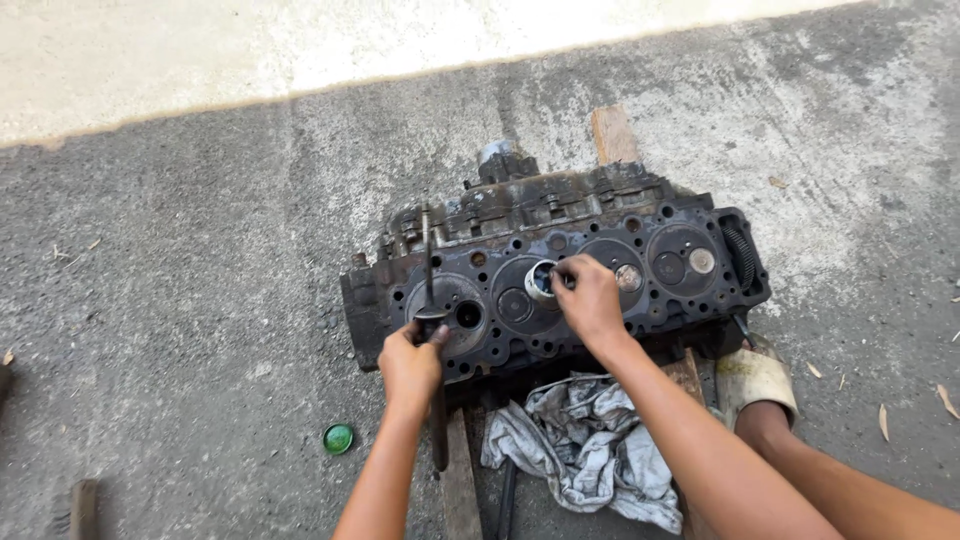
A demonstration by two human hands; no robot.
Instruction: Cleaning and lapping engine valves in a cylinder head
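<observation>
Head view, straight down: a blackened, greasy cast-iron cylinder head (560, 285) sits on the grey concrete floor (180, 300), propped on wooden planks (458, 480) so its flat face w/ round chambers tilts up toward the person — easier reach that way, I'd judge.

Left hand (410, 365) is closed around the lower end of a long dark metal valve (428, 270), stem pointing up, head end pressed at the leftmost chamber; the fist grip looks meant to keep it steady against the seat.

Right hand (590, 300) is curled, fingertips pinched on a small shiny metal cylinder (541, 281) at the second chamber (can't tell if it's a cup or a sleeve).

A crumpled grey-white rag (585, 450) lies just below the head, near both wrists, handy for wiping. A small round green lid (338, 438) rests on the floor, left of the left forearm, apart from the rest. A foot in a pale sandal (755, 385) braces by the head's right end.
</observation>
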